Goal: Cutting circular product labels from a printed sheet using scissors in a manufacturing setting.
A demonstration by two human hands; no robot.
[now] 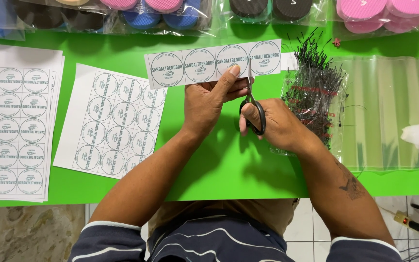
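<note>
Paper strip (209,63) with four round printed labels in a row is held above the green table (219,165), near its far edge. Left hand (212,99) pinches the strip from below, thumb pressed on the third label, fingers behind the paper. Right hand (275,121) grips black-handled scissors (253,104), with thumb and fingers through the loops; the blades point up and meet the strip's lower edge between the third and fourth labels. The blades stand slightly apart around the paper.

To the left lies a cut sheet (107,126) of the same round labels, flat on the table. Farther left, at the table's edge, sits a stack of full label sheets (13,126). Just right of the right hand lies a clear bag of black plastic tag pins (314,92), with flat clear bags (389,111) beside it. Along the far edge, bagged sandals (170,12) in pink, blue and black are lined up.
</note>
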